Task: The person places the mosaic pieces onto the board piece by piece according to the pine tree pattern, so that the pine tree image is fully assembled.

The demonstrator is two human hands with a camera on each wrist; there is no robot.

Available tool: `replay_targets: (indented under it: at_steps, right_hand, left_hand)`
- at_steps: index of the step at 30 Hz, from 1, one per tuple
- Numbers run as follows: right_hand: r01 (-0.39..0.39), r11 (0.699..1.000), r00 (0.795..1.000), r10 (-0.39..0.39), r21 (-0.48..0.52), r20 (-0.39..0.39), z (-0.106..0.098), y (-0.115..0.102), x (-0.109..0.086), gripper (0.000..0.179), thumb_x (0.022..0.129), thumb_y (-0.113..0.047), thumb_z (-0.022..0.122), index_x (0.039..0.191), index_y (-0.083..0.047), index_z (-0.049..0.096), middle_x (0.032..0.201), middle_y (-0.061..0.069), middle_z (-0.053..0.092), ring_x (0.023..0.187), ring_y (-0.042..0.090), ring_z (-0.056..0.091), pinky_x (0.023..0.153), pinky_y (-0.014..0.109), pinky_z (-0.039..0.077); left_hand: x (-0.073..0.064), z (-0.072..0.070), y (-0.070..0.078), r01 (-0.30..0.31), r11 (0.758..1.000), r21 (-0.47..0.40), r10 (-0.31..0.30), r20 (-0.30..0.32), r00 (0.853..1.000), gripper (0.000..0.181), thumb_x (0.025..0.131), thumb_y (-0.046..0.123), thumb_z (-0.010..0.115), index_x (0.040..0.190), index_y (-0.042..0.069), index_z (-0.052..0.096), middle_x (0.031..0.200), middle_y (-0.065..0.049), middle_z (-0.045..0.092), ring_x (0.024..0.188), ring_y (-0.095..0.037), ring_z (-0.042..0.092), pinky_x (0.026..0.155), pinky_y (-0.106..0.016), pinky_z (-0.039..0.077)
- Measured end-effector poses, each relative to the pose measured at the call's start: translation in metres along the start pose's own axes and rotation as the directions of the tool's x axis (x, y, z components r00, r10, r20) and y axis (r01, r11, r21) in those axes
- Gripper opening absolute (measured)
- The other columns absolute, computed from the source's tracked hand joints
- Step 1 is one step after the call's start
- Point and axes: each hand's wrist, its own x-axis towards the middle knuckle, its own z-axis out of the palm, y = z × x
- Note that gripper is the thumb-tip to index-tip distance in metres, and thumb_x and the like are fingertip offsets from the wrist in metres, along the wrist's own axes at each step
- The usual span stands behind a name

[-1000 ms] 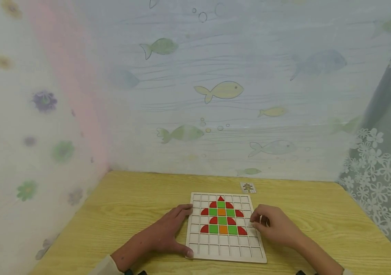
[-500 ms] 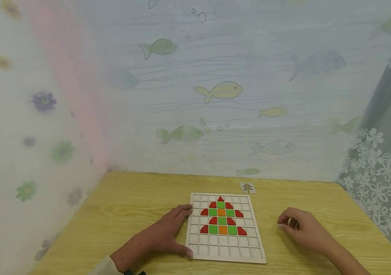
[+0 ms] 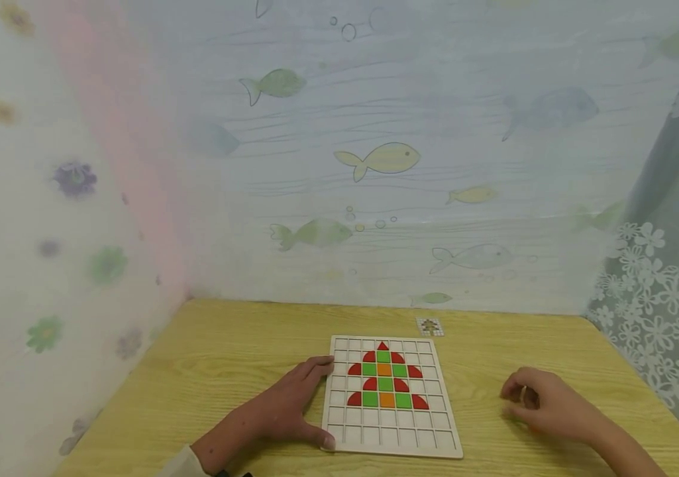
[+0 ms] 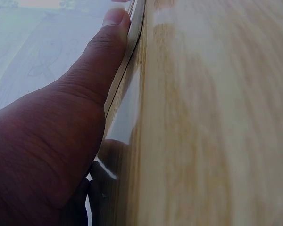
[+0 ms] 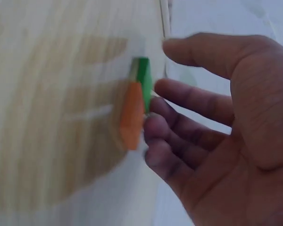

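Observation:
A pale grid board [image 3: 371, 434] lies on the table, with red, green and orange tiles [image 3: 385, 384] set in a tree shape. My left hand [image 3: 288, 407] is spread along its left side, fingertips at the edge and thumb on the near corner. In the left wrist view the thumb [image 4: 101, 56] lies straight along the board's rim. To the right of the board, my right hand [image 3: 550, 405] is low over the table, fingers loosely curled and thumb apart. A green tile [image 5: 144, 77] and an orange tile [image 5: 132, 117] are right at its fingertips in the right wrist view.
A small card [image 3: 430, 326] printed with a tree pattern lies behind the board. The wood-grain table [image 3: 244, 344] ends at a fish-print curtain [image 3: 315, 271], with a flowered curtain [image 3: 77, 278] on the left and lace [image 3: 667, 285] on the right.
My right hand has moved right, away from the board's right edge, and slightly lower. Bits of green and orange now show beneath it. The left hand and the board have stayed put.

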Motion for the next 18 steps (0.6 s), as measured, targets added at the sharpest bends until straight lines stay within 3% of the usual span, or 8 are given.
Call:
replay_targets:
  at_steps: [7,18]
  right_hand:
    - [-0.023,0.995,0.994,0.013,0.092,0.107,-0.0096,0.0006,-0.0032,0.020,0.095,-0.007,0.080,0.112,-0.006,0.070,0.098,-0.001,0.067,0.078,0.002,0.059,0.061,0.027,0.051]
    - [-0.013,0.997,0.996,0.006,0.082,0.092,-0.0092,-0.0049,-0.0033,0.019,0.095,-0.013,0.081,0.108,-0.009,0.067,0.097,-0.002,0.064,0.078,0.003,0.056,0.061,0.027,0.049]
  left_hand:
    - [-0.0018,-0.0017,0.0022,-0.007,1.000,0.003,0.007,-0.007,1.000,0.131,0.069,0.092,0.071,0.168,0.019,0.027,0.174,0.004,0.021,0.158,-0.025,0.029,0.122,-0.051,0.037]
    - [-0.0044,-0.0067,0.0077,0.003,1.000,0.001,-0.003,0.000,1.000,0.130,0.071,0.090,0.072,0.168,0.017,0.027,0.174,0.003,0.021,0.158,-0.024,0.029,0.122,-0.051,0.037]
